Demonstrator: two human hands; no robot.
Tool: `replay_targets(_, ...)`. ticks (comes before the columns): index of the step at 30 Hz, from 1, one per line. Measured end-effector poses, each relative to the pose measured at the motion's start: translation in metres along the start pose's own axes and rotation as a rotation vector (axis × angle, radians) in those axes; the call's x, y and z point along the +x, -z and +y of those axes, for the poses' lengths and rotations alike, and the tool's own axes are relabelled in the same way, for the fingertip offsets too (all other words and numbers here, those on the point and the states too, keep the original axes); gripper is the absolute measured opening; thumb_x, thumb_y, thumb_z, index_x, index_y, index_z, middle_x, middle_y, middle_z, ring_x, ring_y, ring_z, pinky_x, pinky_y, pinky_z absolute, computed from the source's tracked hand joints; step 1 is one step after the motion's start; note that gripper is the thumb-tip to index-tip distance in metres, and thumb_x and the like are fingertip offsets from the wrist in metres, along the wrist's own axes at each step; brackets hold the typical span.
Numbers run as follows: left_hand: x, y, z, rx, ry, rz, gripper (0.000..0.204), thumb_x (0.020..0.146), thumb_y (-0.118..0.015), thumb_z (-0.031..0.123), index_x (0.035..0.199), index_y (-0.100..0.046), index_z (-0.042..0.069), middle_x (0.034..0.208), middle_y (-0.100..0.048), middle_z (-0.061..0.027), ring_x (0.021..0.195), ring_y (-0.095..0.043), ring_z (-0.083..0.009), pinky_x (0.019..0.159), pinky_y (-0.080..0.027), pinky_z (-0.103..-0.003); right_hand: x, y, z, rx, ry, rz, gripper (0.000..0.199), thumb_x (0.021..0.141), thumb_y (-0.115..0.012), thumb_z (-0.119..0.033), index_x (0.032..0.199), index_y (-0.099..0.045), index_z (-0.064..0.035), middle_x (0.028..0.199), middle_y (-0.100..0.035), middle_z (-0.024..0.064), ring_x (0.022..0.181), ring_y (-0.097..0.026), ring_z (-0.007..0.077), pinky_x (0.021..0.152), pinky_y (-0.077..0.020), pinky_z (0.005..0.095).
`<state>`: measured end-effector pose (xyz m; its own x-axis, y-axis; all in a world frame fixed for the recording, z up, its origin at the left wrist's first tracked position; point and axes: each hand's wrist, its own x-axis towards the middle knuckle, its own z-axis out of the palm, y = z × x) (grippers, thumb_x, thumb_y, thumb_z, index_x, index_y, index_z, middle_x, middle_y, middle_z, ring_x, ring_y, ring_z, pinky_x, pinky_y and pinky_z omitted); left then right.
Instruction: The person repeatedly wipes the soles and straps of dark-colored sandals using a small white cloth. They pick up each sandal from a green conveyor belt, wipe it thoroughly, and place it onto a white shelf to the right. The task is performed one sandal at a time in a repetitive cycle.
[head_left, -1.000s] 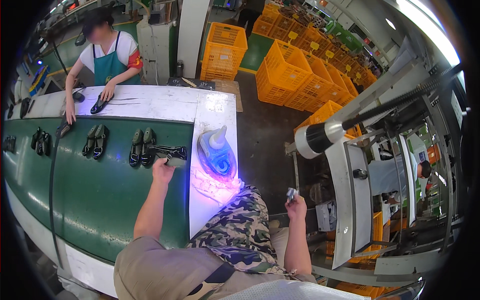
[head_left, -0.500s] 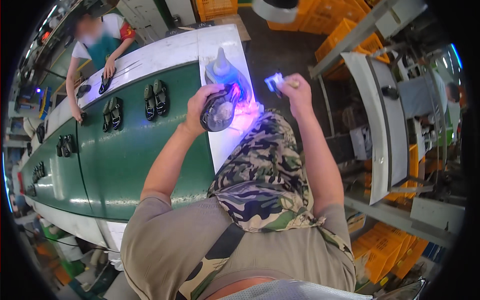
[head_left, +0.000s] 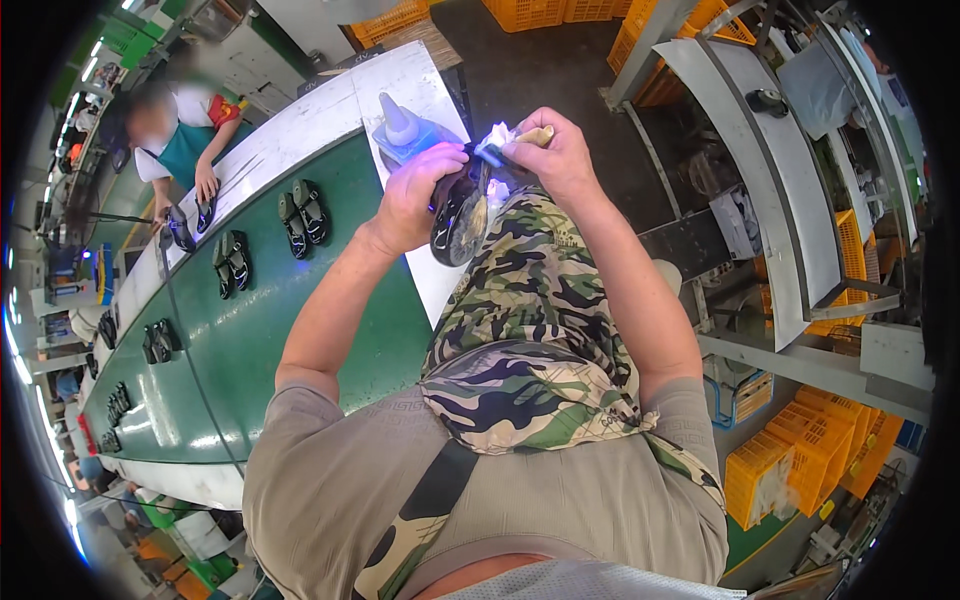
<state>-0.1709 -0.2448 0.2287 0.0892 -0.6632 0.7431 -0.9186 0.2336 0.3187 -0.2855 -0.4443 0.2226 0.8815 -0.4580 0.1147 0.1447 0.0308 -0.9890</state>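
My left hand point(head_left: 412, 200) is closed around a glossy black shoe point(head_left: 455, 228), held over the corner of the white bench edge and my lap. My right hand point(head_left: 560, 158) pinches a small tool with a light wooden handle point(head_left: 541, 135). A crumpled white cloth point(head_left: 497, 137) shows at the tool's other end, against the shoe's upper part. Blue-violet light falls on both hands there, and the exact contact is hard to make out. Just beyond my left hand stands a squat bottle with a cone nozzle point(head_left: 402, 128), on the white ledge point(head_left: 435, 85).
A green conveyor belt point(head_left: 300, 340) on my left carries several pairs of black shoes point(head_left: 304, 218). Across it, a person point(head_left: 190, 130) handles shoes. Orange crates point(head_left: 800, 450) stand at right, below a metal rack point(head_left: 745, 130) bearing a dark shoe point(head_left: 767, 102).
My right hand has moved left with the tool, bringing it to the shoe. The shoe has shifted slightly right and turned. The view has shifted a little.
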Motion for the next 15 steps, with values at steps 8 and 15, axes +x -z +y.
replay_targets(8, 0.005, -0.023, 0.0, 0.03, 0.176, -0.15, 0.062, 0.064, -0.081, 0.0, 0.117, -0.05, 0.005, 0.105, -0.063, -0.016, 0.094, -0.065, -0.0342, 0.081, -0.053, -0.04, -0.02, 0.018, -0.017, 0.294, -0.102, -0.063, 0.02, 0.077, -0.076, -0.003, 0.086, -0.058, -0.0017, 0.075, -0.061, 0.0038, 0.064, -0.058, 0.0112, 0.057, -0.046, 0.0268)
replay_targets(15, 0.018, -0.028, 0.011, 0.042, 0.475, -0.422, 0.06, 0.068, -0.079, 0.008, 0.12, -0.049, 0.006, 0.101, -0.065, -0.0193, 0.096, -0.065, -0.0395, 0.081, -0.053, -0.046, -0.021, 0.035, -0.049, 0.053, -0.034, -0.097, 0.019, 0.079, -0.074, -0.001, 0.085, -0.056, -0.0042, 0.081, -0.061, 0.0033, 0.071, -0.057, 0.0095, 0.062, -0.0456, 0.0242)
